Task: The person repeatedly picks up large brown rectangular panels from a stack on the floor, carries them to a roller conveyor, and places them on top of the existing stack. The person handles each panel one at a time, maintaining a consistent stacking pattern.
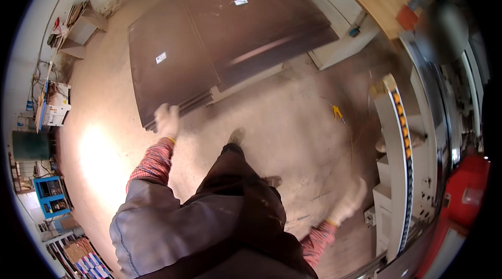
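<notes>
At the near left corner of the left panel I have the left hand, right by the sheet edges; it is too blurred for me to tell whether its fingers are clamped on them or only rest there. That brown panel lies low over the floor, side by side with the right panel, a straight seam between them. Along the left panel's near edge several dark layers show one under another, so I would feel for a single edge before squeezing — two could easily come together.

Well apart from both panels, the right hand hangs over the floor near the roller rail. I see nothing in it, but blur hides whether its fingers are together or apart. One corner held alone would, I judge, let so broad a sheet twist; a good hold wants both hands spread along the near edge, thumbs above, wrists straight. I would also mind my footing: the front shoe stands near that edge, and a yellow air gun lies on the floor to its right — any sidestep should clear it
</notes>
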Motion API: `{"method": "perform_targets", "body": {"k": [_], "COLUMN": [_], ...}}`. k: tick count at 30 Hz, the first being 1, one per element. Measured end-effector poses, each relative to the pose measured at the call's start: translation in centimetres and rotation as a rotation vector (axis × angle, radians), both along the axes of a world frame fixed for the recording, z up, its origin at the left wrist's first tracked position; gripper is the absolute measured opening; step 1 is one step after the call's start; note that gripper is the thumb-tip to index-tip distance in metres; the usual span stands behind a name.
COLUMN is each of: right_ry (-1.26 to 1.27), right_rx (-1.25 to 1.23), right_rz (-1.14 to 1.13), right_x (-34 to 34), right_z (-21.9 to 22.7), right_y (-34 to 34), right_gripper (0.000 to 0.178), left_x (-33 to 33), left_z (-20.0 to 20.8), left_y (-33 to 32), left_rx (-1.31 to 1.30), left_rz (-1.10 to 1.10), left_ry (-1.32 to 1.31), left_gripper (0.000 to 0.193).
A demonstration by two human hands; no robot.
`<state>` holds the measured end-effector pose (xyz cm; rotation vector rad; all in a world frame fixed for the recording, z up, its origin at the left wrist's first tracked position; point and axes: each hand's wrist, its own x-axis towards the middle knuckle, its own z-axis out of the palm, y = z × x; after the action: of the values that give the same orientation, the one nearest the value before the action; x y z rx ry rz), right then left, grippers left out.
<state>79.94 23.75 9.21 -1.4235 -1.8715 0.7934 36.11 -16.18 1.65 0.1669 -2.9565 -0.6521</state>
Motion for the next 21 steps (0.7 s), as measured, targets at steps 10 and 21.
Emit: {"method": "perform_targets", "body": {"k": [10,21], "right_ry": [-0.202,-0.416], "right_rx": [-0.437,-0.42], "right_rz": [0.91,0.97], "right_x": [-43.0,-49.5], "right_z": [-12.3,-13.6], "right_y": [-13.5,-13.8], "right_gripper": [0.053,0.035], "left_x": [-10.9,-9.9], "left_z": [-7.2,-2.4], "left_y": [-22.7,-17.6], "left_rx": [0.224,-0.166], "left_rz": [0.402,0.222], "left_ry": [-0.468,-0.507], "left_gripper": [0.073,0.068]}}
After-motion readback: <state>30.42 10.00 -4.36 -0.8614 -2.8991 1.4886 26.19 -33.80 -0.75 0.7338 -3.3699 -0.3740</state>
